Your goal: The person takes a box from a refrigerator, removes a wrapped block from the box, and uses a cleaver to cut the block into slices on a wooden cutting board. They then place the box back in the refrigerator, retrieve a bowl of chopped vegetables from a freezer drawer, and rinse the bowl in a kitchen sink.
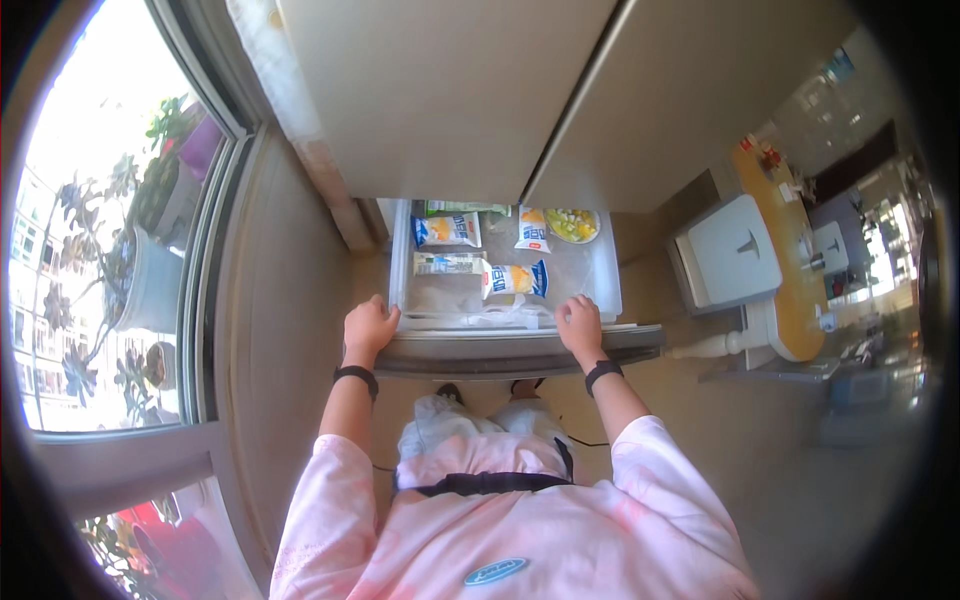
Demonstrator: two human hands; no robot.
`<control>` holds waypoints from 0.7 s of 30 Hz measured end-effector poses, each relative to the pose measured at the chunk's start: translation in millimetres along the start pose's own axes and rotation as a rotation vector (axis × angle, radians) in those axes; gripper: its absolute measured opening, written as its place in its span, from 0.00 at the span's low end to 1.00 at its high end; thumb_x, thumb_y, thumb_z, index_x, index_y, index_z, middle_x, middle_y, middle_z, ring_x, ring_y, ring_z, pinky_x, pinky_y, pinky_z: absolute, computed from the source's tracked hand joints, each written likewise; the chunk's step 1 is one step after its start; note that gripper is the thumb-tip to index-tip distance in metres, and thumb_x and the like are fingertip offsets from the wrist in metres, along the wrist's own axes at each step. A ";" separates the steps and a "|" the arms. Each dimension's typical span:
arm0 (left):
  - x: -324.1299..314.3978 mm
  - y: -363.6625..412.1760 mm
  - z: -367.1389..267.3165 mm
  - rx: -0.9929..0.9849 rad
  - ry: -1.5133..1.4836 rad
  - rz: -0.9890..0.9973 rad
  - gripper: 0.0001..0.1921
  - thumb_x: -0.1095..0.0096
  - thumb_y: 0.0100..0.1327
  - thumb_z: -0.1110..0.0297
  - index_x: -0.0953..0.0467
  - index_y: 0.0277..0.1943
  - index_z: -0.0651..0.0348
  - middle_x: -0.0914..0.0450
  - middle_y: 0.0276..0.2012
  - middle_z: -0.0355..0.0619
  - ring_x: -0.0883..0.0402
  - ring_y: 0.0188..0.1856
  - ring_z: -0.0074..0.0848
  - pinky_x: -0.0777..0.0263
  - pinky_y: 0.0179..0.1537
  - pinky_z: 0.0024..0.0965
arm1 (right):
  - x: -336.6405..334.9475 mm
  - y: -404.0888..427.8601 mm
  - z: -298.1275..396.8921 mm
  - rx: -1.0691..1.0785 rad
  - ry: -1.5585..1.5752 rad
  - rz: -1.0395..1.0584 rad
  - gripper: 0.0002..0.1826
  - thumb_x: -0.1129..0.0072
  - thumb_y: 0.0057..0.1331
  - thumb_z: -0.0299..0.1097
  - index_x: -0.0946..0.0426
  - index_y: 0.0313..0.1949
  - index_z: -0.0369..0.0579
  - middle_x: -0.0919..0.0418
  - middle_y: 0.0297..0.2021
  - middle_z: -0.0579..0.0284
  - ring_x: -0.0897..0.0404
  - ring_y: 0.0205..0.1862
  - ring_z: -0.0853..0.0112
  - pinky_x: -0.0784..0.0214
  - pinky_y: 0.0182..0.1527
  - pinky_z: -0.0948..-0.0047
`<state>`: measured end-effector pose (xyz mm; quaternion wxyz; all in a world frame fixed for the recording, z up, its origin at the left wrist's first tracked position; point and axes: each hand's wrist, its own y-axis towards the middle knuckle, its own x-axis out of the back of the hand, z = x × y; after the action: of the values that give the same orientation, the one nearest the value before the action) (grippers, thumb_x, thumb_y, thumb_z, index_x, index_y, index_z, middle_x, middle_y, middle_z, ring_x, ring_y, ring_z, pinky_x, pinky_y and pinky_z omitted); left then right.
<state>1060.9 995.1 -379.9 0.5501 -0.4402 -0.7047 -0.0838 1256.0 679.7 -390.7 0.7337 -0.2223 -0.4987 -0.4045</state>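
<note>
A freezer drawer (510, 351) stands pulled out before me, below two refrigerator doors. My left hand (369, 326) grips the drawer front near its left end, thumb towards the white bin. Towards the right end, my right hand (579, 324) curls over the same front edge. Inside lie blue-and-white wrapped packets: one at back left (447, 229), one on end at back right (532, 229) and one near the front (515, 279). A pale slim packet (448, 263) lies left. At the back are a green packet (466, 208), partly hidden, and a round dish of yellow-green pieces (574, 224).
Two grey refrigerator doors (450, 97) overhang the back of the drawer. A wall and window frame (238, 285) run close on my left, with potted plants outside. To the right stand a white-backed chair (735, 251) and a wooden table (799, 315).
</note>
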 end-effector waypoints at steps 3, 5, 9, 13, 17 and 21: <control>-6.0 -5.5 -7.4 0.022 0.007 0.005 0.17 0.48 0.55 0.53 0.27 0.29 0.60 0.22 0.27 0.53 0.23 0.34 0.43 0.30 0.37 0.41 | 9.7 -7.4 -9.2 -0.081 -0.005 0.070 0.11 0.50 0.54 0.34 0.32 0.18 0.42 0.29 0.23 0.51 0.30 0.30 0.54 0.37 0.36 0.59; -4.3 -4.0 -15.6 0.004 0.019 0.013 0.17 0.48 0.55 0.52 0.26 0.30 0.60 0.22 0.28 0.53 0.23 0.34 0.44 0.30 0.38 0.42 | 17.8 -8.5 -15.2 -0.098 -0.016 0.067 0.13 0.50 0.54 0.35 0.32 0.16 0.43 0.29 0.22 0.51 0.29 0.28 0.54 0.37 0.35 0.58; -2.2 -13.8 -27.0 0.018 0.023 0.072 0.16 0.48 0.54 0.53 0.26 0.31 0.60 0.21 0.29 0.54 0.23 0.35 0.44 0.30 0.39 0.42 | 41.0 -11.9 -10.0 -0.223 0.066 0.152 0.12 0.50 0.54 0.36 0.30 0.17 0.43 0.26 0.23 0.51 0.27 0.29 0.53 0.35 0.34 0.58; 2.8 -15.0 -29.7 0.033 0.020 0.037 0.15 0.47 0.54 0.54 0.27 0.31 0.59 0.22 0.28 0.52 0.23 0.35 0.44 0.31 0.38 0.41 | 43.3 -4.3 -8.2 -0.273 0.051 0.266 0.12 0.50 0.53 0.39 0.28 0.20 0.44 0.24 0.26 0.51 0.25 0.31 0.55 0.33 0.33 0.60; -11.8 -27.0 -28.0 -0.034 0.023 -0.026 0.16 0.47 0.53 0.53 0.26 0.30 0.59 0.21 0.29 0.50 0.23 0.36 0.43 0.31 0.38 0.39 | 49.8 -16.4 -16.6 -0.302 0.039 0.353 0.13 0.49 0.53 0.40 0.27 0.20 0.44 0.24 0.26 0.52 0.25 0.31 0.56 0.33 0.33 0.60; -4.8 -31.1 -37.9 0.045 0.063 0.148 0.19 0.50 0.53 0.50 0.25 0.34 0.57 0.21 0.34 0.50 0.24 0.41 0.41 0.31 0.42 0.39 | 60.1 -21.5 -19.3 -0.229 0.081 0.256 0.13 0.49 0.52 0.40 0.27 0.20 0.44 0.24 0.26 0.52 0.25 0.31 0.55 0.33 0.33 0.60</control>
<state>1065.3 951.1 -358.2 0.5865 -0.4756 -0.6543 -0.0410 1259.6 630.9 -345.4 0.7685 -0.3495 -0.3871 -0.3706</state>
